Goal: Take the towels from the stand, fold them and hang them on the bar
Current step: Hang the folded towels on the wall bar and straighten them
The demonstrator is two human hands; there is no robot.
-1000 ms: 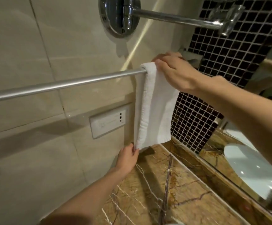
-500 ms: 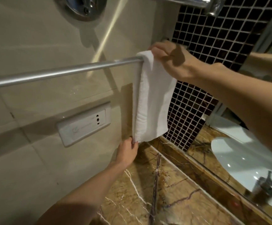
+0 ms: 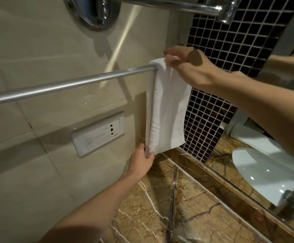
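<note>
A folded white towel (image 3: 169, 109) hangs over the right end of a silver wall bar (image 3: 69, 85), draping down toward the counter. My right hand (image 3: 190, 67) grips the towel's top fold where it crosses the bar. My left hand (image 3: 141, 162) pinches the towel's lower left corner from below, against the wall. The stand and any other towels are out of view.
A white socket plate (image 3: 98, 135) sits on the beige tiled wall below the bar. A chrome wall mount and arm (image 3: 97, 13) jut out above. Brown marble counter (image 3: 177, 207) lies below, with a mirror (image 3: 269, 165) and dark mosaic tiles (image 3: 230, 50) on the right.
The view has drifted, so bar and towel sit lower and left in frame. Both hands keep their hold on the towel; my right hand stays at the top fold.
</note>
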